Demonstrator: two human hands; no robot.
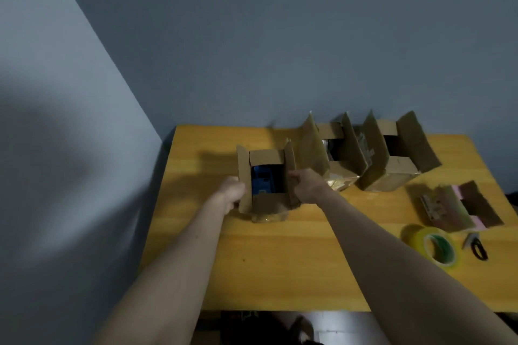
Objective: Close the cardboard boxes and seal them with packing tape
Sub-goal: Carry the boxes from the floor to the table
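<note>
Inside open box point(267, 206), blue item point(263, 182)

Two bare forearms, no sleeves anywhere along their visible length, from past the elbows down to the wrists. No watch, bracelet or band on either wrist. No gloves on the left hand point(231, 194) or the right hand point(307, 186), and no rings to be made out, though blur hides finer detail on the fingers. Forearms long and slim, narrowing toward the wrists. Below the near edge of the desk point(280, 283), something dark, too dim to identify.
</note>
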